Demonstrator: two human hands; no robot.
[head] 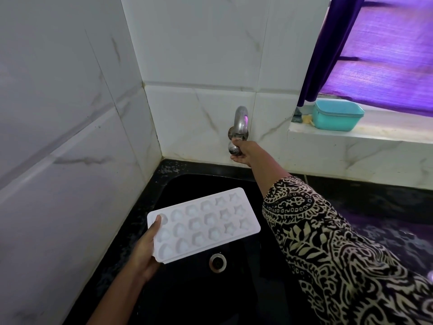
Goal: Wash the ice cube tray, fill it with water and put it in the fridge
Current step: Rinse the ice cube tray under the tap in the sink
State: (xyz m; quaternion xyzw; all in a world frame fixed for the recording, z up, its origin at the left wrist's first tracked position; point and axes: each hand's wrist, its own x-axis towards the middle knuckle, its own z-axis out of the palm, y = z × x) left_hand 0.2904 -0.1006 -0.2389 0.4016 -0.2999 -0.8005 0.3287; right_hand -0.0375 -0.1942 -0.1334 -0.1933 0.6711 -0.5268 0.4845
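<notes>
Right hand (242, 153), centre of frame: stretched out to the wall, fingers curled round the shiny knob (235, 150) at the low end of the tap (241, 120). No stream of water to see.

Left hand (145, 249), lower left: grips the short end of the tray (203, 224), thumb on top in a corner cell, fingers underneath and hidden. Tray white, cells facing up, held about level over the black sink (187, 301), just above the drain (218, 262) in the picture and well below the tap.

Farther out, upper right: teal tub (337, 116) on the sill, purple curtain (346, 43) behind.

Probable troubles from here:
- Held at one end only, so easy to tip down once loaded with water at the far end.
- With too big a turn of the knob, a hard jet, bouncing off the shallow cells onto the wall and the patterned sleeve (328, 242).
- Wet plastic, slippery in such a one-hand grip; possible drop into the sink.
- Seemingly not yet under the tap, so a missed stream unless moved first.
</notes>
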